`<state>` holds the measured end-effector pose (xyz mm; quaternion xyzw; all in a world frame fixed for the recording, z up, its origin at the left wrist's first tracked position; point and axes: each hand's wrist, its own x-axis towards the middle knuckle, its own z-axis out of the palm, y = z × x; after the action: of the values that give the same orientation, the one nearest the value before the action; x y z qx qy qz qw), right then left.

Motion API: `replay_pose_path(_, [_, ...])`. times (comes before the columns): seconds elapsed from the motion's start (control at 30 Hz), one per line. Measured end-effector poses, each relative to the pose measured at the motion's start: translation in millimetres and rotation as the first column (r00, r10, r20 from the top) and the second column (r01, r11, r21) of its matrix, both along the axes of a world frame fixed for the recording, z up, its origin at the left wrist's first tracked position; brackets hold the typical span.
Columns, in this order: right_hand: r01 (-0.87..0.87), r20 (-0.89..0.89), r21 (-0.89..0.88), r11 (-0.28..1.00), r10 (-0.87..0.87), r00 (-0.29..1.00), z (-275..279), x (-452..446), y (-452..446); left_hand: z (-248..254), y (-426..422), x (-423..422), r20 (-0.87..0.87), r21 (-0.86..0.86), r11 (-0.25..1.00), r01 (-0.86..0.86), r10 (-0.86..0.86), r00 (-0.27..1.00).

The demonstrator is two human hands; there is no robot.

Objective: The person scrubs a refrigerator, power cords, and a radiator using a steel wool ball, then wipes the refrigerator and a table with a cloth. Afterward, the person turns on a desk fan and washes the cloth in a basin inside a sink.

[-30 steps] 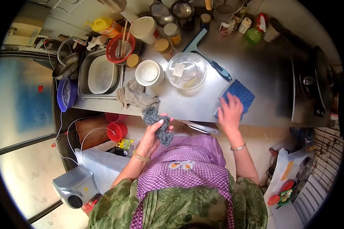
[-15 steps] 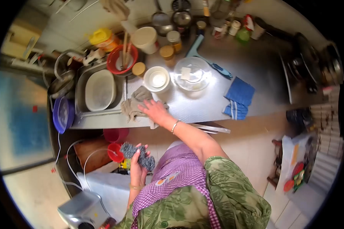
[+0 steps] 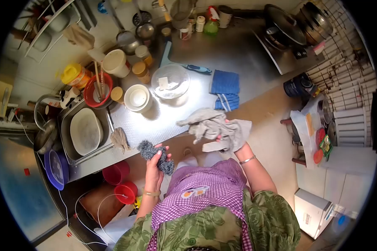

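Note:
My left hand [image 3: 153,164] is closed around a dark grey, curly scouring pad [image 3: 148,149], held just in front of the counter edge. A crumpled grey-beige cloth [image 3: 213,125] hangs from my right hand [image 3: 242,153], raised off the counter. The cloth covers most of that hand; only a few fingertips and the wrist show. Another small beige cloth [image 3: 120,140] lies bunched at the counter edge beside the sink. Behind the lifted cloth, a folded blue towel [image 3: 225,83] rests on the steel counter [image 3: 134,125].
A sink [image 3: 109,138] at left contains a pale oval basin [image 3: 86,131]. On the counter stand a white tub [image 3: 138,98], a clear bowl [image 3: 170,81], a red bowl [image 3: 91,92] and a blue squeegee [image 3: 197,68]. A stove with a lidded pan [image 3: 285,25] is at the far right.
My right hand has lifted the grey-beige cloth off the counter and brought it right and towards me. My left hand still holds the scouring pad. The view has turned to the right.

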<state>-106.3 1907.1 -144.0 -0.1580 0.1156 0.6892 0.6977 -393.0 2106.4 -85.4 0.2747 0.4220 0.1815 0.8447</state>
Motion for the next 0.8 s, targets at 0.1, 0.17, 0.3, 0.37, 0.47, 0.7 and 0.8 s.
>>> replay_pose_path(0.1, [0.228,0.122,-0.051,0.972,-0.22,0.968,-3,-6,-46,-9,-7,25,-0.059,0.042,0.993,0.11,-0.107,0.992])
replay_pose_path(0.17, [0.309,0.172,-0.072,0.948,-0.294,0.94,-8,-10,-67,-29,-2,41,-0.15,0.122,0.978,0.171,-0.152,0.977])
replay_pose_path(0.3, [0.407,0.217,-0.089,0.909,-0.382,0.899,-20,-15,-106,-77,22,91,-0.592,0.641,0.572,0.512,-0.055,0.804])
replay_pose_path(0.37, [0.406,0.226,-0.081,0.91,-0.38,0.897,-24,-15,-119,-76,32,121,-0.72,0.621,0.454,0.639,0.007,0.694])
replay_pose_path(0.47, [0.306,0.244,-0.056,0.95,-0.285,0.927,-23,-14,-123,-66,20,141,-0.792,0.599,0.209,0.773,0.295,0.534])
replay_pose_path(0.7, [-0.101,0.331,0.094,0.99,0.065,0.942,-8,-30,-62,-13,-81,69,-0.145,0.39,0.872,0.295,-0.258,0.955])
replay_pose_path(0.8, [-0.266,0.433,0.172,0.949,0.169,0.885,7,-51,-26,8,-93,38,0.129,0.1,0.99,0.104,-0.116,0.985])
